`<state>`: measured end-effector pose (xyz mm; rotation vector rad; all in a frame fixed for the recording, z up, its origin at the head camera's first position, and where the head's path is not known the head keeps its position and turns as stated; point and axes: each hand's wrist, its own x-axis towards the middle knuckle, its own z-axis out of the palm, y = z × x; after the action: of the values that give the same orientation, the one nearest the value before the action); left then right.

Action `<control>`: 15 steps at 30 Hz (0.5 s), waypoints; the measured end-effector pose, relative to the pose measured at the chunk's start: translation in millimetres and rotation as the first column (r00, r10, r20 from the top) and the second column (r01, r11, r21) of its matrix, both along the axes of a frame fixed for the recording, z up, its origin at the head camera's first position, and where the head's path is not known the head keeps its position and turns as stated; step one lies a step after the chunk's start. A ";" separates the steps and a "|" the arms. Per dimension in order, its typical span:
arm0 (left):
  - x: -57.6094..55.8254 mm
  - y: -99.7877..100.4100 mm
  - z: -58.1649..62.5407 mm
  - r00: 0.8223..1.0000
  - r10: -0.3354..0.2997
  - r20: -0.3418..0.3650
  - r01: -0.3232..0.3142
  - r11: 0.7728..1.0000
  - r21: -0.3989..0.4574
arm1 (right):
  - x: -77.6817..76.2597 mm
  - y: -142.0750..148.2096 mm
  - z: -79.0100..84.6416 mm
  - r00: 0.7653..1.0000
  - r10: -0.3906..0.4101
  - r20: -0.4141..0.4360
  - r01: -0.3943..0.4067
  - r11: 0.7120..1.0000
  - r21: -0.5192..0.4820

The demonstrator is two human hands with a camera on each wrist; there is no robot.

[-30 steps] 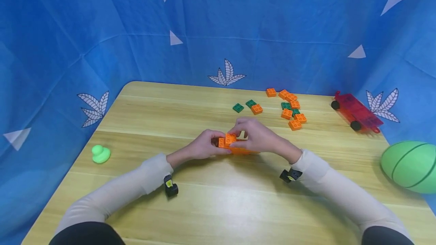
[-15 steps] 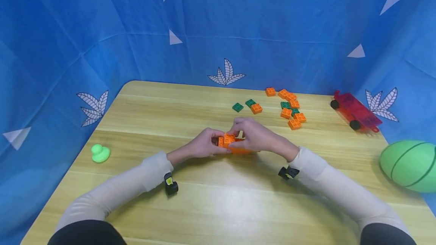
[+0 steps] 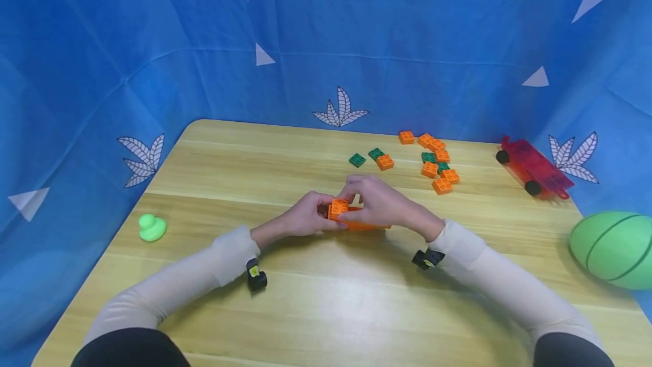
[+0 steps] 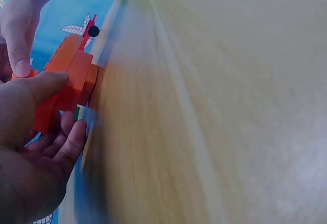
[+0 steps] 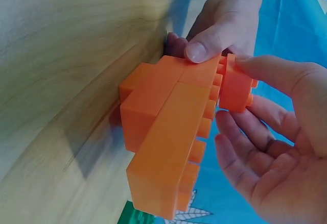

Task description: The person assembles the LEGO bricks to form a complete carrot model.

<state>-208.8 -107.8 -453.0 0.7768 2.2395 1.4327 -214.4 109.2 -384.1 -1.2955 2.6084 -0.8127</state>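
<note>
Near the middle of the table is a block of joined orange toy bricks [image 5: 163, 127], built in stepped layers with studs on top. My left hand [image 3: 305, 216] grips its left end, the thumb pressed along the near side, as the left wrist view also shows. My right hand [image 3: 374, 201] pinches a single orange brick [image 5: 236, 86] between thumb and fingers, over the studs at that same left end. In the right wrist view this brick sits on or just against the studs; whether it is pressed fully down, I cannot tell.
Behind the hands lie loose orange bricks [image 3: 442, 186] and green bricks [image 3: 357, 160]. A red toy car [image 3: 535, 169] stands at the back right, a green ball [image 3: 613, 250] at the right edge. A light green duck [image 3: 151, 227] sits left. Blue cloth [image 3: 326, 27] hangs behind the table.
The right hand has shifted slightly left with the pinched brick, which now covers the left end of the orange block. The left hand has kept its hold in nearly the same place.
</note>
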 end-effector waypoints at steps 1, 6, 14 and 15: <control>-0.1 0.1 -0.3 1.000 -0.001 0.002 0.001 1.000 0.002 | 0.1 -0.3 -0.3 1.000 -0.001 -0.003 0.001 1.000 0.002; -0.2 0.1 -0.9 1.000 -0.008 0.008 0.008 1.000 0.018 | -0.4 -2.7 -2.0 1.000 0.004 -0.011 -0.004 1.000 0.018; -0.3 0.1 -1.3 1.000 -0.018 0.007 0.018 0.999 0.029 | 0.3 -6.1 -2.5 1.000 -0.002 -0.005 0.002 0.999 0.042; -0.5 -0.1 -1.4 1.000 -0.018 0.007 0.018 0.999 0.032 | 0.6 -6.5 -2.2 1.000 -0.002 -0.008 0.002 0.999 0.047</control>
<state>-209.3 -107.9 -454.4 0.7987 2.2042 1.4636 -213.8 102.7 -386.3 -1.2864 2.6184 -0.7432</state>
